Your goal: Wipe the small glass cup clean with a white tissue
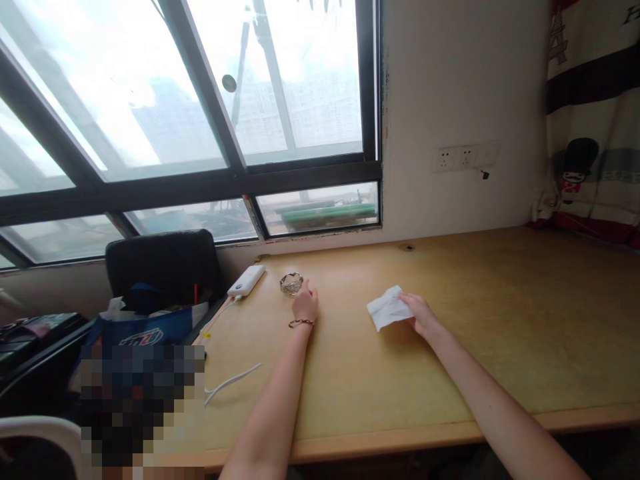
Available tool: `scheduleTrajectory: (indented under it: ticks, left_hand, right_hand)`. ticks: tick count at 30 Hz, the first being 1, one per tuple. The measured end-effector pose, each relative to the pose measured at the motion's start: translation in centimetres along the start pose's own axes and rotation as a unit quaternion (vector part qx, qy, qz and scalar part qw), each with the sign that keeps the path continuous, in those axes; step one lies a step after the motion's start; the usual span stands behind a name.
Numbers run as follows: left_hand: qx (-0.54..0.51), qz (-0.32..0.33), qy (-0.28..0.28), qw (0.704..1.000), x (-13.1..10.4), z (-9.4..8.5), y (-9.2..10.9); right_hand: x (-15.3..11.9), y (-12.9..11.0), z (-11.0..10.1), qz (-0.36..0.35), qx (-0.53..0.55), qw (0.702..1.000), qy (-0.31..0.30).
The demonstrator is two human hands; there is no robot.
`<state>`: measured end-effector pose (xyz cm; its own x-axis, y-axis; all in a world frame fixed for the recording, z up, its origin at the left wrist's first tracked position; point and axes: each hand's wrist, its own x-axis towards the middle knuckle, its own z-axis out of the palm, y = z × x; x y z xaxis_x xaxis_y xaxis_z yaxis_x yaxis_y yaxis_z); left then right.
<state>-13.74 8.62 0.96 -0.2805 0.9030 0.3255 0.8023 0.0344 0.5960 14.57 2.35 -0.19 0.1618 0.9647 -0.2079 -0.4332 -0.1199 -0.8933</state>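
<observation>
A silvery openwork metal ring (pixel 290 285), shaped like a wide bangle, stands at the back left part of the table. My left hand (pixel 306 303) is closed at its right side, with the fingertips on its edge. A thin dark bracelet (pixel 301 323) circles my left wrist. Over the middle of the table, my right hand (pixel 419 313) pinches a folded white tissue (pixel 389 308) by its right corner. The tissue's left part is spread out flat and tilted, with its shadow below.
A white power bank (pixel 247 281) with a plugged-in cable lies left of the ring. Another white cable end (pixel 235 380) rests nearer me on the wooden table (pixel 350 400). A blue bag (pixel 145 333) and a black chair (pixel 163 267) are at the left. Wall sockets (pixel 455 158) sit above the table.
</observation>
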Motion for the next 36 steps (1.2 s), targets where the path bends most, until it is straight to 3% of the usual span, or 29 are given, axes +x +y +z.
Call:
scheduleTrajectory:
  ticks: [2,6,12,16,23,26,31,36]
  left_hand:
    - [0.085,-0.034,0.021,0.996,1.4,-1.1,-2.0]
    - [0.127,-0.067,-0.021,0.989,3.2,-1.8,-4.4]
    - [0.124,0.018,-0.021,0.992,3.4,-1.2,-5.0]
    - [0.121,0.092,-0.059,0.987,1.8,-0.6,-2.9]
    - [0.111,0.247,-0.120,0.955,-4.9,1.6,5.1]
    - [0.095,0.298,-0.144,0.939,-7.7,2.2,7.6]
    - [0.080,0.311,-0.132,0.938,-10.2,2.8,8.9]
    - [0.110,0.368,-0.119,0.915,-10.9,3.2,8.6]
  right_hand:
    - [0.0,0.3,0.1,0.006,0.019,1.000,0.004]
    - [-0.4,1.0,0.7,0.018,0.012,1.000,0.000]
    - [-0.6,1.3,1.1,0.028,0.001,1.000,0.011]
    - [-0.7,0.9,1.1,-0.001,0.018,1.000,-0.002]
    - [-1.3,0.1,1.5,-0.028,0.056,0.996,-0.070]
    - [-1.3,-0.2,1.6,-0.039,0.091,0.989,-0.111]
    - [-1.1,0.1,1.3,-0.029,0.122,0.982,-0.143]
    - [-1.1,1.6,1.7,-0.038,-0.028,0.996,-0.075]
